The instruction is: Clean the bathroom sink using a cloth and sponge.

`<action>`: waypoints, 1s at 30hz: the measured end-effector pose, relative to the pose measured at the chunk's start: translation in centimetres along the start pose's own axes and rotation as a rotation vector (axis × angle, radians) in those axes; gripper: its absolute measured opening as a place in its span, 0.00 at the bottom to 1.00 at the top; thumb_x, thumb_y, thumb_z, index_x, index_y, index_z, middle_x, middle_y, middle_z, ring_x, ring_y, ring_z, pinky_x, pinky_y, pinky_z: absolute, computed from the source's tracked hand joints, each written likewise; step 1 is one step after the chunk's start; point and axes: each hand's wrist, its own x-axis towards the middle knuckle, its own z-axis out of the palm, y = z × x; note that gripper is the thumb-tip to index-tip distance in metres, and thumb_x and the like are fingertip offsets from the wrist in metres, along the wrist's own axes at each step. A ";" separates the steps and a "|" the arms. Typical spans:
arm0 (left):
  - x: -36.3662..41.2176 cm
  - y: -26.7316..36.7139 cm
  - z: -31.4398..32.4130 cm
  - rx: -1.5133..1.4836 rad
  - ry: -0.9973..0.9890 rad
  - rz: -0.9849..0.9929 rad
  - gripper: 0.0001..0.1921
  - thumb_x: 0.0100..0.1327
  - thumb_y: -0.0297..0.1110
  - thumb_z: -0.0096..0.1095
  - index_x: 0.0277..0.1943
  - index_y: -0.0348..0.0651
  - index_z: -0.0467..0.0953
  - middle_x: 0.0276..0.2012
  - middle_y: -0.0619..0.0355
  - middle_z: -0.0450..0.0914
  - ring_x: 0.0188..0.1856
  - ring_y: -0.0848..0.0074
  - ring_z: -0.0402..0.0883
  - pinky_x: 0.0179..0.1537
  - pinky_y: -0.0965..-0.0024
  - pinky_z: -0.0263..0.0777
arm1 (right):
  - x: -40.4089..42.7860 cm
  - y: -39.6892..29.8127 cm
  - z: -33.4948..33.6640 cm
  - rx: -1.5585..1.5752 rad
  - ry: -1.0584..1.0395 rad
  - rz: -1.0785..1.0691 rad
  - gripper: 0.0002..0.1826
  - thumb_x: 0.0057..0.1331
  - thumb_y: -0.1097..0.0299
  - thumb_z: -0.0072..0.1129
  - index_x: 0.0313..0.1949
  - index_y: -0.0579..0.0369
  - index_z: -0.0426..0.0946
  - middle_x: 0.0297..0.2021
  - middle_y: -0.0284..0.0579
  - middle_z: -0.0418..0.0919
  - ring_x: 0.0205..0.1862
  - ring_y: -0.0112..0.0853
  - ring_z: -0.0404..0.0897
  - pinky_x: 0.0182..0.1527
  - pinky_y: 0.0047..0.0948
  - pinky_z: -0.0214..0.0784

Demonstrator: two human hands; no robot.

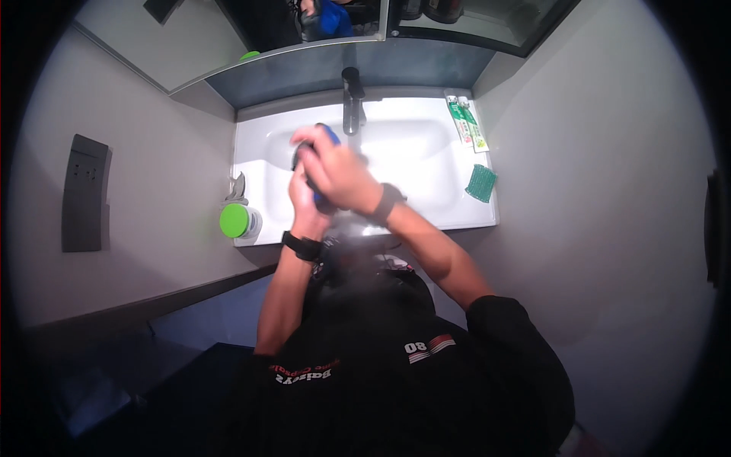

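Both my hands are together over the left half of a white washbasin, around a blue and black object. Motion blur and my fingers cover most of it, so its exact kind cannot be made out. My left hand supports it from the left and below. Across its upper side lies my right hand, blurred, with the fingers bent over it. Just beyond my hands, a dark faucet reaches out over the basin. Dark bands circle both wrists.
A jar with a green lid and a grey cloth sit at the basin's left edge. Along the right rim lie two toothpaste tubes and a green mesh sponge. A mirror cabinet overhangs the back; walls flank both sides.
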 end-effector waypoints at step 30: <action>-3.2 4.1 -7.2 0.127 0.078 0.357 0.15 0.81 0.49 0.49 0.38 0.52 0.69 0.29 0.69 0.68 0.28 0.84 0.72 0.30 0.73 0.70 | -2.8 -4.5 7.0 -0.109 -0.311 -0.037 0.10 0.73 0.72 0.55 0.52 0.53 0.71 0.30 0.52 0.83 0.29 0.49 0.84 0.31 0.41 0.76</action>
